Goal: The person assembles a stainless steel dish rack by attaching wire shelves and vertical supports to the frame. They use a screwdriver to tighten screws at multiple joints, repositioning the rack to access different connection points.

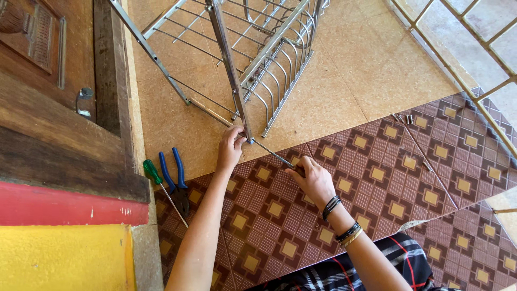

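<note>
The rack's leg foot (245, 137) is pinched closed by the left hand (230, 148), while the right hand (312, 178), lower right, is closed on a thin tool (272, 153) angled up-left toward it.

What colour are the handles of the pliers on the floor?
Blue. The pliers lie beside a green-handled screwdriver, clearest in the head view.

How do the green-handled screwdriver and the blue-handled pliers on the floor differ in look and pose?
The screwdriver has one short green handle and a thin bare shaft; the pliers have two blue handles that meet in dark jaws. The screwdriver lies to the left, nearer the wooden step; the pliers lie on its right side, nearer the left hand. Both lie flat on the floor, handles pointing away from the person, untouched by either hand.
</note>
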